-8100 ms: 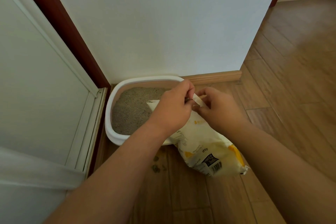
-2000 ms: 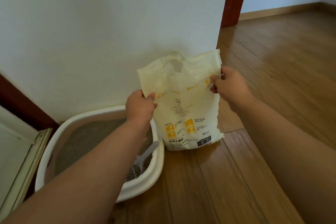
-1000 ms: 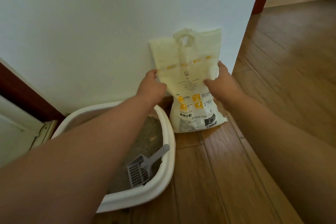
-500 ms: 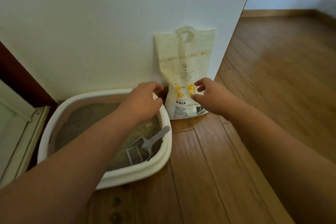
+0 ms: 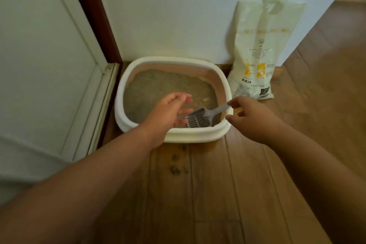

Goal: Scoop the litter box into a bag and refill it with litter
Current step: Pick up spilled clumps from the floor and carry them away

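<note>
A white litter box (image 5: 198,136) sits on the wood floor in the corner, filled with grey litter (image 5: 158,87). A grey slotted scoop (image 5: 200,118) lies in its near right corner, handle pointing up and right over the rim. My left hand (image 5: 170,113) hovers above the box just left of the scoop head, fingers apart and empty. My right hand (image 5: 249,117) is at the box's right rim, fingers spread, fingertips right at the scoop handle's end without a clear grip. A cream litter bag (image 5: 259,49) with yellow print stands upright against the wall, right of the box.
A white door panel and its frame (image 5: 49,65) close off the left side, with a dark red jamb (image 5: 95,12) beside it. A few dark litter crumbs (image 5: 178,166) lie on the floor in front of the box. Wood flooring (image 5: 326,85) stretches to the right.
Both hands have left the litter bag, which now stands alone against the wall. They moved back over the box toward the scoop, and my view swung left and down.
</note>
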The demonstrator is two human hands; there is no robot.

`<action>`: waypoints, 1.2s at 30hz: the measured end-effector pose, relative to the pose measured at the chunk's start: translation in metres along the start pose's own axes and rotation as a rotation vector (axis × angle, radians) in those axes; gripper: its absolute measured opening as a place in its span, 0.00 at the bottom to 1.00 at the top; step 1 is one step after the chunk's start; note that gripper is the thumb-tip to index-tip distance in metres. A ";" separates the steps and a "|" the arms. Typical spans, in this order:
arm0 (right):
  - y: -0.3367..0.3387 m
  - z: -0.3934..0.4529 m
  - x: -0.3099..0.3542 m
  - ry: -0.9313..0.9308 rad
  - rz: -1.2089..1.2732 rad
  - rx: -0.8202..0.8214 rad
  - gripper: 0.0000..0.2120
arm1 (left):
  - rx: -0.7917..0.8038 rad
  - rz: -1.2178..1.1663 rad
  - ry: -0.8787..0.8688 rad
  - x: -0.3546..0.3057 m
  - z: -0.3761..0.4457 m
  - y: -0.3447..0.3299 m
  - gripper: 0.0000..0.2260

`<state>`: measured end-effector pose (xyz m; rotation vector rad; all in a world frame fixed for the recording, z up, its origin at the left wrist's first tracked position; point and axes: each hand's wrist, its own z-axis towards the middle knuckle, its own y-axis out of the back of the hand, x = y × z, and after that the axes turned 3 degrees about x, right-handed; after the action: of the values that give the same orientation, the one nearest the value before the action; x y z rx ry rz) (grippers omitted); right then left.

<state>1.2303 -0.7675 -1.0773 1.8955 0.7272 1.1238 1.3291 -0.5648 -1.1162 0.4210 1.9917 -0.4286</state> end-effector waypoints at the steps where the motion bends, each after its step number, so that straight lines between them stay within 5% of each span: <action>1: -0.012 -0.003 0.005 0.008 0.037 -0.001 0.20 | 0.001 -0.073 0.027 0.005 -0.005 0.009 0.10; 6: -0.066 -0.017 0.024 0.043 0.139 0.037 0.14 | -0.038 -0.476 0.122 0.026 -0.027 0.051 0.16; 15: -0.143 -0.011 0.016 0.051 0.066 0.284 0.10 | -0.085 -0.759 0.178 0.091 -0.046 0.085 0.23; 30: -0.258 0.002 0.000 0.295 -0.279 0.445 0.26 | -0.065 -0.765 0.238 0.121 -0.049 0.091 0.30; 36: -0.268 -0.003 0.000 0.231 -0.224 0.409 0.17 | -0.064 -0.776 0.250 0.124 -0.052 0.093 0.30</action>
<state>1.2070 -0.6277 -1.3053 1.9651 1.3502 1.1219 1.2794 -0.4451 -1.2164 -0.3860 2.3614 -0.8146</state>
